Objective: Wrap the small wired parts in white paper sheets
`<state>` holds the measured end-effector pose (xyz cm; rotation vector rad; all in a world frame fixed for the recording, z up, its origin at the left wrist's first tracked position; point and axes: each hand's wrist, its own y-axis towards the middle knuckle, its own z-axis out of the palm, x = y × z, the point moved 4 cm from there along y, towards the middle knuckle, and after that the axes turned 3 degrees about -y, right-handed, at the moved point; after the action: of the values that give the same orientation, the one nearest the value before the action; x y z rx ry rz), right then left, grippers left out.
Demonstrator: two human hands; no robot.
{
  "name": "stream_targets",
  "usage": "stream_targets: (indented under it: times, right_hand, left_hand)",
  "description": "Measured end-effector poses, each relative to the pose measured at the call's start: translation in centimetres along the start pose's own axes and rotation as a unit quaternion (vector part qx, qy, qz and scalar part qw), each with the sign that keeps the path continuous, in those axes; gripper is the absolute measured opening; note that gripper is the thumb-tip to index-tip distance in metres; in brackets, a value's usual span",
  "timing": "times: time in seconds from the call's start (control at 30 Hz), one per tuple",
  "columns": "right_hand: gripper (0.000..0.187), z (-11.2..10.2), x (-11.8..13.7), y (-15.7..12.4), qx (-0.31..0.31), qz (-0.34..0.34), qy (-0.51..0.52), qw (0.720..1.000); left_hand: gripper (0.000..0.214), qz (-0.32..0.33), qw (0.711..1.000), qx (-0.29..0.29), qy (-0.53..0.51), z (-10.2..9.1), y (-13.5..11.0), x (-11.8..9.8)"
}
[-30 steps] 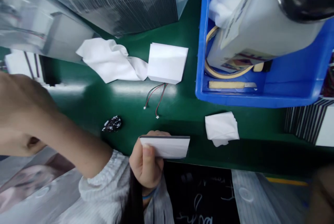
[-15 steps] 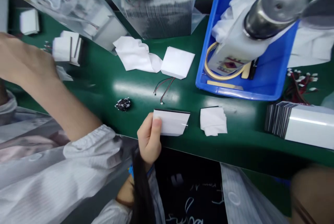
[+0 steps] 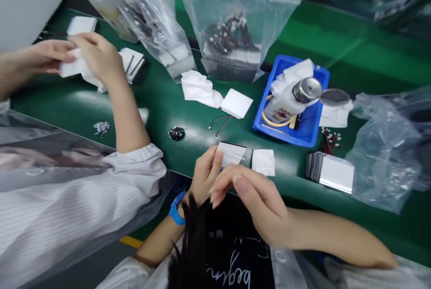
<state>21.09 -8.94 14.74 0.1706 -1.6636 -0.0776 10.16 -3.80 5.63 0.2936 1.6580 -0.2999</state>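
My left hand, with a blue band at the wrist, is closed on the left edge of a small white panel with a dark top edge. It holds the panel at the near edge of the green table. My right hand hovers just in front of the panel, fingers stretched toward the left, with nothing seen in them. A folded white wipe lies right of the panel.
A co-worker in white sleeves at the left holds a white piece in both hands. Also on the table are a white panel with wires, a white cloth, a blue tray with a bottle, stacked panels and plastic bags.
The view has pulled back and up. My right hand has come into sight beside the panel. My left hand still holds the panel. The co-worker's arm has drawn back to the far left.
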Motion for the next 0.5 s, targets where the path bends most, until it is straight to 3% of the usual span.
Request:
stream_targets:
  times: [0.1, 0.2, 0.37, 0.5]
  right_hand:
    - [0.007, -1.2, -2.0, 0.7, -0.065, -0.049, -0.142, 0.986]
    - [0.009, -1.3, -3.9, 0.1, -0.147, -0.073, -0.243, 0.956]
    - [0.008, -0.3, -5.0, -0.8, -0.289, -0.035, -0.235, 0.927]
    - [0.009, 0.9, -4.2, -0.4, -0.294, -0.041, -0.232, 0.926]
  left_hand:
    - [0.033, 0.042, 0.997, 0.057, 0.02, 0.3, 0.1, -0.2]
    - [0.03, 0.09, 0.993, 0.061, 0.05, 0.3, 0.1, -0.5]
    - [0.029, 0.129, 0.989, 0.053, 0.051, 0.1, -0.7, -1.0]
    - [0.03, 0.13, 0.99, 0.028, 0.047, -0.8, -1.6, -1.6]
